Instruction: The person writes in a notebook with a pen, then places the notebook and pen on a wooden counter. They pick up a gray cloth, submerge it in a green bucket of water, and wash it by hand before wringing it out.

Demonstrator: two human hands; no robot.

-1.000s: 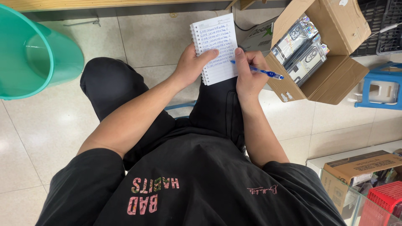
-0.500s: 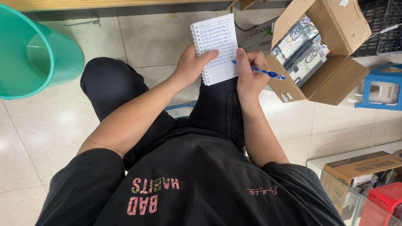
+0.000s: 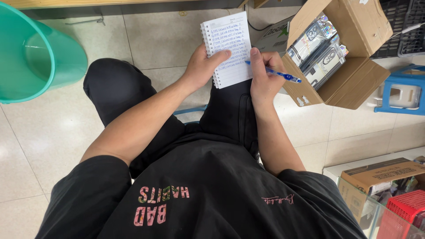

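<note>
My left hand (image 3: 204,66) grips the small spiral notepad (image 3: 227,48) from below, thumb across the page, propped on my knee. My right hand (image 3: 264,75) pinches the blue pen (image 3: 275,73), tip on the lines. With only the knee as backing, the pad could tilt and smear my writing; the open cardboard box (image 3: 341,57) crowds my right hand.

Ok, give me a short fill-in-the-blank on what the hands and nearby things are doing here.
1. The left hand holds a spiral ____ on the knee.
2. The right hand holds a ____ pen against the page.
3. The open cardboard box sits on the person's ____ side.
4. The bucket is ____ in colour.

Missing words: notebook; blue; right; green
</note>
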